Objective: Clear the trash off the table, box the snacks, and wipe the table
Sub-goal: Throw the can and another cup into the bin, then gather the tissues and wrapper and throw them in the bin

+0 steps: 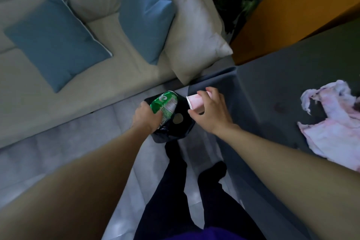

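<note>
Our left hand [145, 118] at frame centre, arm outstretched, fingers curled round the green can [165, 105] over the black bin [175, 130] | right hand [212, 113] just beside, gripping the sideways pink cup [195, 101] | pink cloth [335, 122] on the table [272, 84], right edge.

The green can [164, 106] carries the only lettering. One large white letter, seemingly a lowercase "e", sits toward the can's 11 o'clock end. A pale panel of fine print runs from there toward its 5 o'clock end, but it is too small and blurred to read.
</note>
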Tool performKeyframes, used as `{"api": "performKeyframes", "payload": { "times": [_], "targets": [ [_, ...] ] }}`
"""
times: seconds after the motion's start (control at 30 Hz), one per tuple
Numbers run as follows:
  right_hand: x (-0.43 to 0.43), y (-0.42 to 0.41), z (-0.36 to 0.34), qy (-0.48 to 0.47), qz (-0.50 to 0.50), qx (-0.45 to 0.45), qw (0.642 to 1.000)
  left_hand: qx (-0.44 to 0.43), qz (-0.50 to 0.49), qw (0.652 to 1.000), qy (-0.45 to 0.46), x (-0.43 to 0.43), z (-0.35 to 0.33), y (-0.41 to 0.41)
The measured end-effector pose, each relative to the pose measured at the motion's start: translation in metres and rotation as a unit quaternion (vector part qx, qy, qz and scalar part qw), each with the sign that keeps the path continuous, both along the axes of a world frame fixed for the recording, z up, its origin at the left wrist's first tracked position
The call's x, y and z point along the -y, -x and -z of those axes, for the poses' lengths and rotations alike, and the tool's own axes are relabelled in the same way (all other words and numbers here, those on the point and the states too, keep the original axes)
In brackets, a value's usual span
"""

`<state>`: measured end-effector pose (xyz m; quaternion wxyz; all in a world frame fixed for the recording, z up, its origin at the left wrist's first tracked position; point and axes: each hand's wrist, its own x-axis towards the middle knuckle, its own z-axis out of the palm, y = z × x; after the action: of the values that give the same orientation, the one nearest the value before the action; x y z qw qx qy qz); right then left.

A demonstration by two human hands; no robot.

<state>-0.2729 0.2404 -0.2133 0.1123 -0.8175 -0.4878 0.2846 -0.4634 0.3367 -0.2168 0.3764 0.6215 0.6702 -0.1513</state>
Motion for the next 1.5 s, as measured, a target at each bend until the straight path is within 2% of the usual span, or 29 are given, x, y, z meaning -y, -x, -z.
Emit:
{"api": "performKeyframes", "payload": {
  "times": [0.3, 0.47, 0.67, 0.8, 1.07, 1.5],
  "targets": [
    [-0.001, 0.020, 0.067, 0.072, 0.062, -0.039, 0.995, -0.024, 0.010, 0.999, 0.024, -0.002, 0.069, 0.010],
    [-0.002, 0.028, 0.100, 0.097, 0.058, -0.062, 0.992, -0.009, 0.020, 0.999, 0.042, -0.008, 0.106, 0.012],
    [-0.006, 0.037, 0.118, 0.139, 0.032, -0.086, 0.986, 0.033, 0.098, 0.990, 0.091, -0.014, 0.120, 0.018],
    [-0.009, 0.035, 0.110, 0.138, 0.022, -0.076, 0.987, 0.044, 0.120, 0.987, 0.096, -0.017, 0.115, 0.019],
    [-0.009, 0.023, 0.070, 0.145, -0.001, -0.053, 0.988, 0.036, 0.197, 0.979, 0.040, -0.024, 0.078, 0.017],
    [-0.014, 0.000, -0.035, 0.073, -0.030, -0.013, 0.997, 0.006, 0.304, 0.949, -0.077, -0.037, -0.038, -0.015]
  ]
}}
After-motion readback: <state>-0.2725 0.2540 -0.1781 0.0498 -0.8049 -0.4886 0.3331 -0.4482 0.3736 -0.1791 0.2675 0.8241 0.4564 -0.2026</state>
